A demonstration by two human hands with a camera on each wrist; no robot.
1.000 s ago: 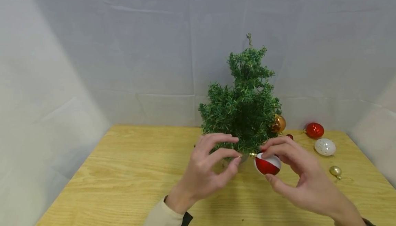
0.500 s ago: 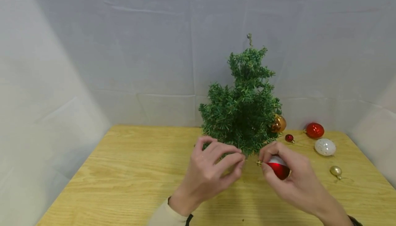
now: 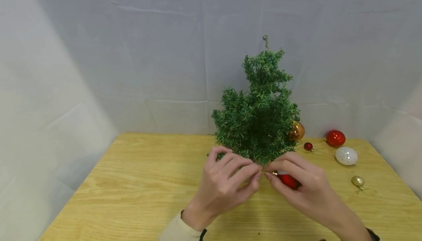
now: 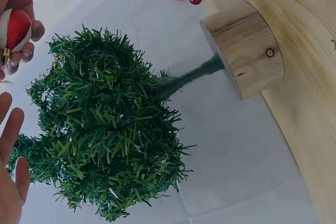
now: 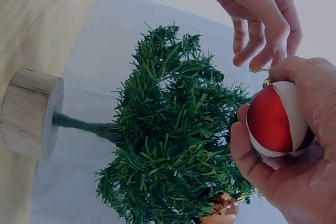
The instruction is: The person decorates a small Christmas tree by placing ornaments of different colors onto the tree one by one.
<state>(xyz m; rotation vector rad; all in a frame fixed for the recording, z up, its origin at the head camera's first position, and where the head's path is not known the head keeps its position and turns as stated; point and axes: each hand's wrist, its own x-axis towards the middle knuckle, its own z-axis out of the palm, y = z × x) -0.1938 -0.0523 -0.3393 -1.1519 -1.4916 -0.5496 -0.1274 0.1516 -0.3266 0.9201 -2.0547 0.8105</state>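
A red and white Christmas bauble (image 5: 270,121) with a gold cap sits in my right hand (image 3: 304,188), whose fingers curl round it in the right wrist view. My left hand (image 3: 227,182) faces it, thumb and index fingertips pinched together at the bauble's thin gold hanging string (image 5: 257,70). Fingertips of both hands nearly meet in front of the small artificial Christmas tree (image 3: 260,112). The right fingers cover much of the bauble in the head view. An orange-gold bauble (image 3: 296,131) hangs at the tree's right side.
On the table's right lie a red bauble (image 3: 335,138), a white speckled bauble (image 3: 346,156), a small dark red bauble (image 3: 308,146) and a small gold bauble (image 3: 357,181). The tree stands on a round wooden base (image 4: 244,51). White cloth (image 3: 165,69) hangs behind the table (image 3: 138,182).
My right hand has shifted its grip towards the bauble's cap and string, then moved left to meet my left hand. The left hand's fingers have drawn closer together, moving slightly right.
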